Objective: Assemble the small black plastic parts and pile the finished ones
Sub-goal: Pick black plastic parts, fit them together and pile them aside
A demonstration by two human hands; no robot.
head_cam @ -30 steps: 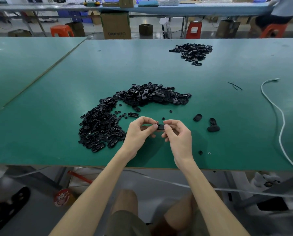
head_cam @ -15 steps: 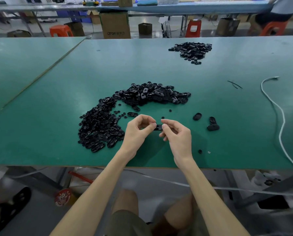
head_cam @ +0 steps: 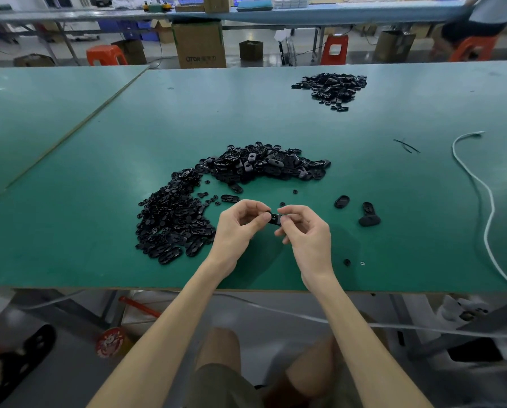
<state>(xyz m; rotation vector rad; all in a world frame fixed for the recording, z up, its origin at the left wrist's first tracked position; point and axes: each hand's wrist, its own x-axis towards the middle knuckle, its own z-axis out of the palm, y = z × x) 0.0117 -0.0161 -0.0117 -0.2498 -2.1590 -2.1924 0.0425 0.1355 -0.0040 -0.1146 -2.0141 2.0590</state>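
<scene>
My left hand [head_cam: 239, 228] and my right hand [head_cam: 306, 231] pinch one small black plastic part [head_cam: 274, 218] between their fingertips, just above the green table [head_cam: 69, 231]. To the left lies a heap of small black pieces [head_cam: 171, 225]. Behind my hands a heap of larger oval black parts [head_cam: 264, 164] curves to the right. Right of my hands lie an oval part [head_cam: 341, 201] and two more oval parts that touch each other [head_cam: 369, 214]. A further pile of black parts [head_cam: 331, 87] sits at the far side of the table.
A white cable [head_cam: 479, 184] snakes down the table's right side. Two tiny loose bits [head_cam: 347, 262] lie near the front edge. A thin black strip [head_cam: 406, 145] lies at the right. Boxes, orange stools and a seated person are beyond the table.
Both hands stay together on the small part; the fingers shift slightly. Nothing on the table has moved.
</scene>
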